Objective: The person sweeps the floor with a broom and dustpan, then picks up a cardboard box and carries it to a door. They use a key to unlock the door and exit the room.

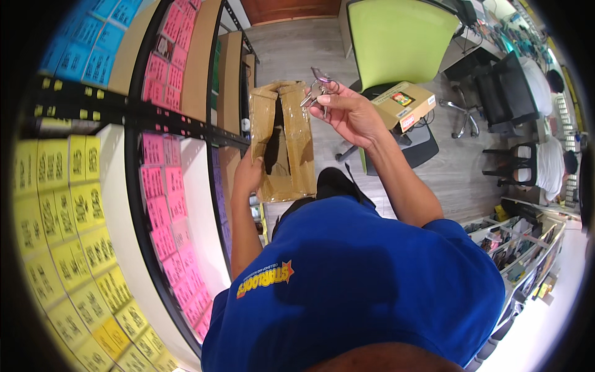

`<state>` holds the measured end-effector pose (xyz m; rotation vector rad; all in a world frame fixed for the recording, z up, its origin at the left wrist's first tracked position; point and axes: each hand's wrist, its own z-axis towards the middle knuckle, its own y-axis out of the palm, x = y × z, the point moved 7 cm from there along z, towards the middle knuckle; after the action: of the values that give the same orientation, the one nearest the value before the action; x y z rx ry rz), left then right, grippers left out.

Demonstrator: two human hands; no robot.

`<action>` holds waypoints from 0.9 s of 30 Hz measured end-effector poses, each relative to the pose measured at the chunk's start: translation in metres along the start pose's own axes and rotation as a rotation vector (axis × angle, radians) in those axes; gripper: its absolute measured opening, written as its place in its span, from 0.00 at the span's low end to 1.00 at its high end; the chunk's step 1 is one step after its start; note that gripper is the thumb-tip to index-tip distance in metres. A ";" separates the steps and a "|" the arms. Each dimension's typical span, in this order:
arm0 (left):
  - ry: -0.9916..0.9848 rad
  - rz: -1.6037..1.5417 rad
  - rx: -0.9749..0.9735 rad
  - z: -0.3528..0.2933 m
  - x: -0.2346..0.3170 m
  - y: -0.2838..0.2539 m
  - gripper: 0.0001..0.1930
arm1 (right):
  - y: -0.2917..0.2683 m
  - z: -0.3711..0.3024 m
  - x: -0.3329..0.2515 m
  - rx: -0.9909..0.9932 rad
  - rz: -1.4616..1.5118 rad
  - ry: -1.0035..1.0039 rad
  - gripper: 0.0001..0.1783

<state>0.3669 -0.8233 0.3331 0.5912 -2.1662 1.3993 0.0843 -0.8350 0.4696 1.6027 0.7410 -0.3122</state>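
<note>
My right grip point(350, 111) is closed, thumb against fingers, on a small shiny metallic piece point(319, 93), its exact kind too fine to tell; from there the open carton point(300, 149) lies leftward and nearer my body, its long axis running away from me, its dark opening left of the piece; whether the piece touches the carton's far right corner I cannot tell; my left grip point(247, 175) is curled on the carton's left side, fingers partly hidden, so that hand is the nearer; farther right, a second carton point(406, 105) sits by the green chair point(400, 37); pink boxes point(167, 204) line the shelving leftward.
</note>
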 end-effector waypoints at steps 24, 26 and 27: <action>0.181 -0.130 0.266 0.499 0.137 -0.177 0.24 | 0.009 0.525 -0.221 -0.071 -0.135 -0.264 0.23; 0.103 -0.222 0.176 0.536 0.126 -0.181 0.24 | 0.007 0.557 -0.229 -0.065 -0.125 -0.206 0.26; 0.098 -0.282 0.161 0.567 0.131 -0.189 0.23 | 0.007 0.576 -0.239 -0.112 -0.023 -0.197 0.27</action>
<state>0.2815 -1.4290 0.3459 0.8332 -1.8237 1.4222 0.0311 -1.4555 0.5117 1.4357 0.6148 -0.4311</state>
